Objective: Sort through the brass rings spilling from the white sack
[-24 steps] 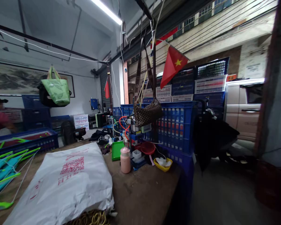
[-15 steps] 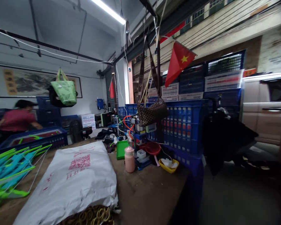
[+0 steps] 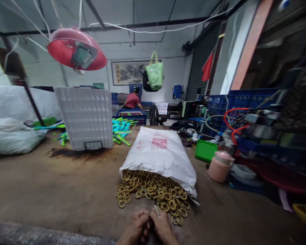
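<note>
The left hand [image 3: 136, 224] and right hand [image 3: 163, 226] are pressed together at the near edge of the table [image 3: 53, 183], fingers curled inward around something small between them; what it is cannot be made out, and whether either hand truly grips it I cannot tell. They sit just short of the heap of brass rings [image 3: 153, 190], which spills from the open mouth of a white sack [image 3: 159, 153] lying lengthwise toward the far edge. The mouth faces the hands, so the rings lie within easy reach, probably on purpose.

To the right of the sack stand a pink bottle [image 3: 219, 166] and a green tray [image 3: 206, 150], near the table's right edge, where blue crates [image 3: 232, 102] and hoses crowd in. To the left the table is bare brown board up to a white plastic crate [image 3: 85, 117] standing on end, with green and blue hangers [image 3: 121, 127] behind it. A red lamp shade [image 3: 76, 51] hangs above. At the far end of the room a person in a red shirt [image 3: 132, 100] bends over a blue bin, well apart from the hands.
</note>
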A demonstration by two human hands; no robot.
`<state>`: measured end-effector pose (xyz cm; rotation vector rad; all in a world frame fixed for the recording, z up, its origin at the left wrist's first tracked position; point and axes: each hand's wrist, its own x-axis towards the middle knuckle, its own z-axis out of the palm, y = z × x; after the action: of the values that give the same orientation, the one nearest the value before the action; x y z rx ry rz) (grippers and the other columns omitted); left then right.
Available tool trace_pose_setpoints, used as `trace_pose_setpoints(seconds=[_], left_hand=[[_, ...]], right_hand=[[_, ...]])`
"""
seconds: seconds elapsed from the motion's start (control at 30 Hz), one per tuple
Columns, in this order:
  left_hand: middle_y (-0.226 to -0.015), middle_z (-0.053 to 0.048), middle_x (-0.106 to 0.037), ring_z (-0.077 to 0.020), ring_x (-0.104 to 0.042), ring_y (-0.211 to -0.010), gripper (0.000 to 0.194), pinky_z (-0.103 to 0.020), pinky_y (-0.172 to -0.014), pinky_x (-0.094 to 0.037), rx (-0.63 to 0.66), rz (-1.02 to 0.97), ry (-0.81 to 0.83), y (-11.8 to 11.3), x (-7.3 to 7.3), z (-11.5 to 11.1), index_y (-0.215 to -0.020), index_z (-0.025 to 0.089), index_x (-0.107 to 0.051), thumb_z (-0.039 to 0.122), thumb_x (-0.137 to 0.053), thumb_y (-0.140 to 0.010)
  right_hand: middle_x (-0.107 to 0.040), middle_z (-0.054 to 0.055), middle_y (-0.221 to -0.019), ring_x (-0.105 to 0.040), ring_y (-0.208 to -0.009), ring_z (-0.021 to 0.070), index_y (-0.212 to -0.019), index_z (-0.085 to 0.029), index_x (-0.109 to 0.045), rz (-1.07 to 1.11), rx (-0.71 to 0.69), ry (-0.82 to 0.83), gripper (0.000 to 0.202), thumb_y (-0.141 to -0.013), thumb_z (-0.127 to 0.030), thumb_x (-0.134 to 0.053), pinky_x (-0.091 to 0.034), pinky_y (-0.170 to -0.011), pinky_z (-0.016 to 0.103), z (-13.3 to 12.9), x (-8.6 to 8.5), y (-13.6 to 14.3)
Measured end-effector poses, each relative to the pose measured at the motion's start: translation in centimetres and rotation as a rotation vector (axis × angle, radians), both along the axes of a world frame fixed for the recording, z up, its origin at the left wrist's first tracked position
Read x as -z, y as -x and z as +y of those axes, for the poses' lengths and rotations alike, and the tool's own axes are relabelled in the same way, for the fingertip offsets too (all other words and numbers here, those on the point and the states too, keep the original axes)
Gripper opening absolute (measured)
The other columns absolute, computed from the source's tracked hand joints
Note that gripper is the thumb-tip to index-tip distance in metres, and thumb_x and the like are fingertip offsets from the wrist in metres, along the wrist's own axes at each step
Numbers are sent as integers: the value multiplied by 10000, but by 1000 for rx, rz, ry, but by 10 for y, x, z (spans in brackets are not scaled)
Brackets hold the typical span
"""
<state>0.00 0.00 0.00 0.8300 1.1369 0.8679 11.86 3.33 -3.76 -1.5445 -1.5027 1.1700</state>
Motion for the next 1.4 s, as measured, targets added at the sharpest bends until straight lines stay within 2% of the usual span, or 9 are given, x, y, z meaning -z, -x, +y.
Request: trace_pose_setpoints(seconds=[0.13,0.27,0.47,0.73,1.03,1.3,1.4], left_hand=[[-484,70,-434,-31,-301,-344,378,-174,-347,-169,-21,6,-42,-3,-5,-6,-645,174,-469,533,-587,-630],[-483,67,-436,-33,-309,-336,364,-179,-337,-170,-8,2,-24,-2,-5,-4,-653,177,-461,521,-578,-621],[-411,81,-413,-37,-296,-292,379,-186,-331,-176,-17,-3,2,-3,4,2,-629,192,-438,542,-578,-590],[-421,67,-440,-35,-318,-284,461,-195,-318,-170,-2,-3,-31,-1,20,7,-621,187,-438,622,-570,-544],[-391,78,-426,-39,-314,-291,524,-213,-364,-188,37,43,-22,-1,14,12,-588,201,-415,694,-565,-493],[-396,59,-418,-43,-302,-314,583,-235,-394,-173,53,66,-22,0,31,20,-567,196,-421,749,-556,-439],[-400,54,-414,-42,-304,-342,589,-237,-418,-181,43,69,-38,1,37,22,-551,191,-426,753,-562,-440]], right_hand=[[-499,-2,-563,-467,-607,149,-565,-198,-458,-14,7,31,335,-612,-525,-401,-373,-584,237,-1,-2,-3],[-508,9,-563,-473,-606,158,-559,-205,-455,-22,2,28,365,-607,-557,-371,-382,-590,246,-2,-5,-3],[-536,4,-549,-500,-634,163,-562,-202,-492,-28,11,3,364,-652,-548,-426,-406,-620,233,-4,-7,-4],[-586,25,-588,-524,-650,169,-554,-199,-506,-16,-13,10,401,-671,-576,-431,-420,-627,230,-3,-3,-3],[-603,21,-607,-538,-680,177,-620,-187,-568,-16,-3,68,420,-679,-584,-443,-418,-635,229,-1,1,-5],[-649,53,-693,-574,-757,203,-681,-185,-618,-72,25,98,422,-687,-577,-463,-422,-674,238,3,15,-6],[-665,69,-748,-585,-810,223,-728,-180,-634,-113,95,127,431,-673,-578,-479,-425,-711,251,5,18,-4]])
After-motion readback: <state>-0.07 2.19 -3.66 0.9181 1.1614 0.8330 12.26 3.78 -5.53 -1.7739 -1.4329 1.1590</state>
